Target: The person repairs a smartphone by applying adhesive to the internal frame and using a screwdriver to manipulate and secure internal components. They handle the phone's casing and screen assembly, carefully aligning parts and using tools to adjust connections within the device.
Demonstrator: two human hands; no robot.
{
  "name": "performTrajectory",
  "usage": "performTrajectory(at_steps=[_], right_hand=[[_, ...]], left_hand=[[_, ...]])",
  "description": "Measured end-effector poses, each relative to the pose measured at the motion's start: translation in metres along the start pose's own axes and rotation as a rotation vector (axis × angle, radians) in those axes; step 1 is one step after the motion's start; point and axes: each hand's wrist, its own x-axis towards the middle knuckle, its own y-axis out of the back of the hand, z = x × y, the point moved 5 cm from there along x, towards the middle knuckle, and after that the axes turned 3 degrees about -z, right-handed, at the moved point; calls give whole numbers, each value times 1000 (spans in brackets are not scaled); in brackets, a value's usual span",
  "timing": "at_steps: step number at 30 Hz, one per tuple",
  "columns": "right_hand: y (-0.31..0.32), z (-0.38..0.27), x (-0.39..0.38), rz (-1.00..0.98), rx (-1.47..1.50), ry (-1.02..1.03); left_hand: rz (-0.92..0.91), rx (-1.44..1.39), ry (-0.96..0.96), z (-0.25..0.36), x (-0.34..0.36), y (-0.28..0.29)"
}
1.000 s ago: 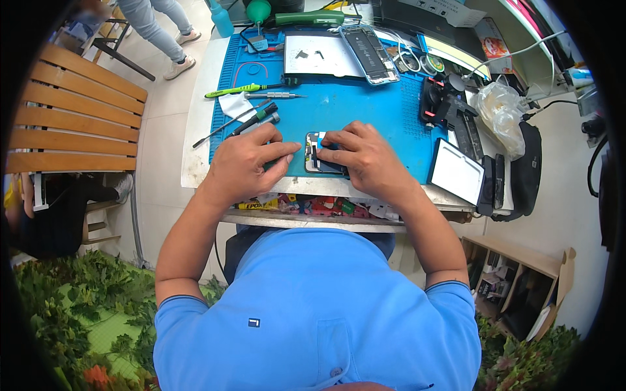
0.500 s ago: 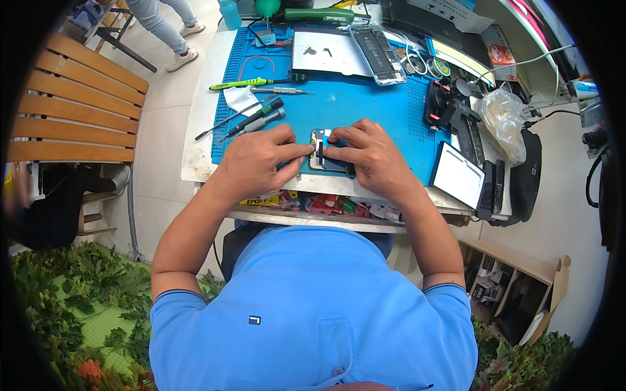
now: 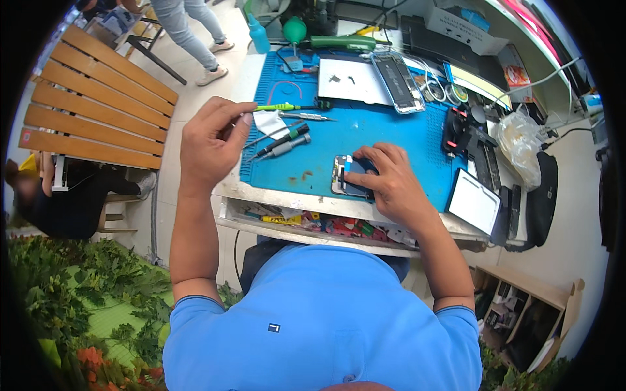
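My left hand (image 3: 218, 140) is at the left edge of the blue mat (image 3: 313, 156), thumb and fingers closed round the left end of a slim green-handled tool (image 3: 282, 107). That tool lies on the mat, its black end to the right. At the front of the mat, my right hand (image 3: 389, 176) grips a small phone part (image 3: 339, 174) with a dark panel, a pale edge and a bit of blue. Its thumb and fingers cover part of it. Screwdrivers (image 3: 287, 142), a white cloth (image 3: 269, 124) and a metal pen-like tool (image 3: 306, 116) lie nearest my left hand.
An opened phone (image 3: 399, 81) leans on a white sheet (image 3: 352, 81) bearing small dark pieces. At the right stand a white panel (image 3: 474, 201), a black clamp (image 3: 460, 130) and a plastic bag (image 3: 520, 146). A drawer (image 3: 313, 221) of oddments is open in front.
My left hand has left the phone part and moved left and away to the green-handled tool. My right hand stays on the phone part. The whole view has shifted slightly.
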Motion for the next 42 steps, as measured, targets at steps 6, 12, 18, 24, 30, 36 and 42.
performTrajectory(at_steps=[6,12,18,24,30,36,42], right_hand=[[1,0,-1,-12,25,-11],[3,-1,-1,-9,9,-8],[4,-1,-4,-4,11,-14],[2,0,-5,-10,4,-19],[2,0,-5,4,-3,-18],[-2,3,-6,17,6,-22],[-6,8,-5,18,-12,-7]], left_hand=[[-154,37,111,-13,-1,2],[-335,58,154,-14,-3,-31],[-511,303,36,-5,-6,-53],[-627,426,21,2,-10,-63],[-461,345,-228,13,-14,-62],[-321,189,-318,24,-17,-48],[-246,-47,-251,19,-17,-41]])
